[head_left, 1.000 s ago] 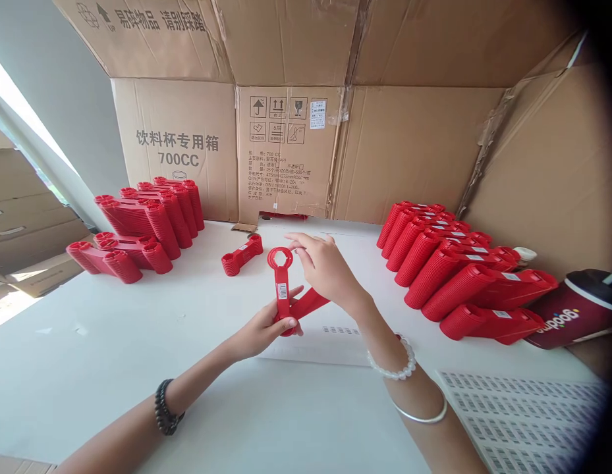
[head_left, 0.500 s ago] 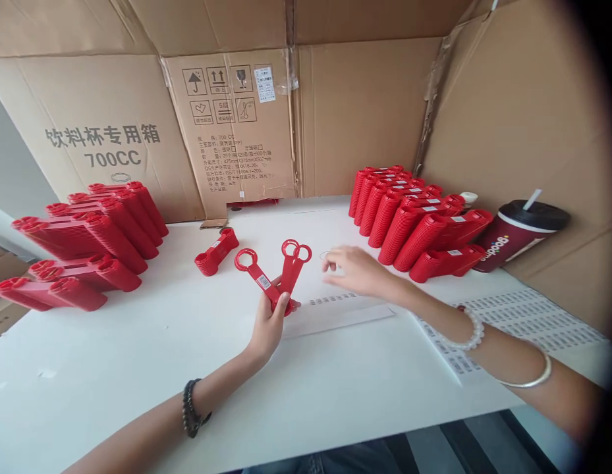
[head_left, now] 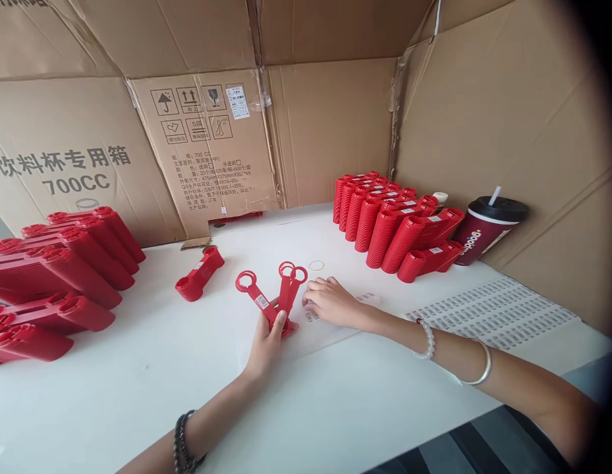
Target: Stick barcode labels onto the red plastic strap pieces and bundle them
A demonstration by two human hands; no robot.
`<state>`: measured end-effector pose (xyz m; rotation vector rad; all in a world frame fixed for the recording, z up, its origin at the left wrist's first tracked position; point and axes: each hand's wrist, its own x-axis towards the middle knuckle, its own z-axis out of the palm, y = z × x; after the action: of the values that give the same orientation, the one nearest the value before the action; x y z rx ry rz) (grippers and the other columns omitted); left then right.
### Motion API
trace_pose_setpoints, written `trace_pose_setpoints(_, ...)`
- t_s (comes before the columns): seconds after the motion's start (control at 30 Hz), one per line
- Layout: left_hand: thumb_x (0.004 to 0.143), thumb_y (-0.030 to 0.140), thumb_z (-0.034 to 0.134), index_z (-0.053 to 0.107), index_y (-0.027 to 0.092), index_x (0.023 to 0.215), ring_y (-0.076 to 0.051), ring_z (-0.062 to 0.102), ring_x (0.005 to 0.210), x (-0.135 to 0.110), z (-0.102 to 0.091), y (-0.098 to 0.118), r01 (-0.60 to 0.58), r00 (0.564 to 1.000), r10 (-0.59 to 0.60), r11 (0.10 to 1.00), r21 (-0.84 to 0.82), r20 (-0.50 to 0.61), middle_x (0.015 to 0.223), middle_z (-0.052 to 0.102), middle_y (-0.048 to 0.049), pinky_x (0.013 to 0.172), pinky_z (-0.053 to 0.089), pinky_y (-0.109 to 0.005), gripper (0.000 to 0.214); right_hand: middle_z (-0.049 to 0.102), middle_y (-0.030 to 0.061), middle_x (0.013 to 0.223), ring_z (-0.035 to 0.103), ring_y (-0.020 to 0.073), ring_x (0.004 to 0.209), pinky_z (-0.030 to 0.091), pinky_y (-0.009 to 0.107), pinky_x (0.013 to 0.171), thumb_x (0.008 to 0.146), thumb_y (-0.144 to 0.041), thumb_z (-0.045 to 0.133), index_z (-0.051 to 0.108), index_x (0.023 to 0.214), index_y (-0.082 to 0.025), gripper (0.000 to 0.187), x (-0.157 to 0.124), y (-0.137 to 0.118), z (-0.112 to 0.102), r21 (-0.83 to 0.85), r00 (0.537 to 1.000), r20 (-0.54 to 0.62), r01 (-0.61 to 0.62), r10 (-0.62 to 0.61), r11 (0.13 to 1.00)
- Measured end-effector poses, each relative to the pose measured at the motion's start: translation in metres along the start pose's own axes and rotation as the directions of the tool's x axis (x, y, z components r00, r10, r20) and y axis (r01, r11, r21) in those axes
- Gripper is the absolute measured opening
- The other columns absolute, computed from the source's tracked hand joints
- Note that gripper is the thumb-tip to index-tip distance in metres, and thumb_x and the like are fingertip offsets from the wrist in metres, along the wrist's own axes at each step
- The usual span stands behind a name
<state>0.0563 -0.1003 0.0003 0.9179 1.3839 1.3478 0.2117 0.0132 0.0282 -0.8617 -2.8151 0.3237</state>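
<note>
Red plastic tools (head_left: 262,301) in left hand (head_left: 269,345), well inside table edge (head_left: 434,431).

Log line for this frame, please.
left hand: holds red plastic ring-ended pieces | right hand: on barcode label strip | nearby: rubber band

Red ribbed plastic pieces (head_left: 259,301), black-and-white barcode tags (head_left: 261,301) | white bench (head_left: 138,395) | brown cartons (head_left: 325,131) | maroon cup (head_left: 476,234), black lid (head_left: 498,209) | black-and-white label sheet (head_left: 488,313) | black beads (head_left: 183,442), white beads (head_left: 428,339)
</note>
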Motion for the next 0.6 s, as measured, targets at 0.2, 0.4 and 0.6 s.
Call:
trace_pose_setpoints(0.2,0.087,0.051,0.052,0.044,0.022,0.129,-0.017,0.061,0.087,0.001,-0.001,-0.001,0.009,1.000,-0.008,1.000,-0.024,0.024,0.096,0.061,-0.0043,0.091,0.047,-0.038,0.052,0.060,0.0043,0.091,0.054,0.0209,0.098,0.035,0.036,0.083,0.087,-0.020,0.055,0.065,0.078,-0.020,0.014,0.007,-0.001,-0.006,0.044,0.993,0.119,-0.011,0.006,0.999)
trace_pose_setpoints(0.4,0.087,0.051,0.053,0.047,0.023,0.128,-0.017,0.062,0.086,0.003,-0.001,-0.003,0.017,1.000,-0.016,0.998,-0.068,0.026,0.105,0.061,-0.0062,0.090,0.049,-0.038,0.050,0.061,0.0019,0.092,0.055,0.0185,0.096,0.039,0.033,0.085,0.083,-0.020,0.060,0.062,0.078,-0.020,0.006,-0.005,0.004,-0.019,0.279,0.981,0.187,-0.002,-0.053,0.960)
trace_pose_setpoints(0.6,0.087,0.050,0.053,0.047,0.023,0.125,-0.012,0.060,0.082,0.002,0.000,0.001,0.065,0.998,-0.063,0.979,-0.194,0.014,0.122,0.053,-0.0076,0.090,0.051,-0.038,0.047,0.064,0.0006,0.097,0.056,0.0184,0.098,0.038,0.035,0.092,0.085,-0.021,0.055,0.058,0.083,-0.022,0.003,-0.021,0.026,-0.036,0.371,0.986,0.166,-0.083,0.022,0.925)
